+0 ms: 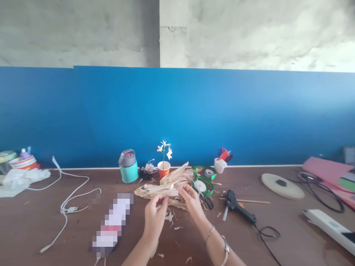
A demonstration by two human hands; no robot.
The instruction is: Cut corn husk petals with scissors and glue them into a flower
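Observation:
My left hand (157,212) and my right hand (190,197) are raised close together over the table, thumbs and fingertips pinched. Between them shows a small pale piece of dried husk (171,187); its exact shape is too small to make out. Just behind my fingers lies a pile of dried husks (155,190), long and straw-coloured. Beyond it a red paper cup (164,170) holds a green stem with pale flowers (164,149). Rolls of green ribbon (208,187) lie right of the pile, with scissors (208,202) partly under my right hand's side.
A black glue gun (239,208) with its cord lies to the right, near a thin wooden stick (256,201). A turquoise flask (129,170) stands back left. White cables (65,199) and a pixelated object (113,225) are at left; a round disc (283,186) and power strip (330,227) at right.

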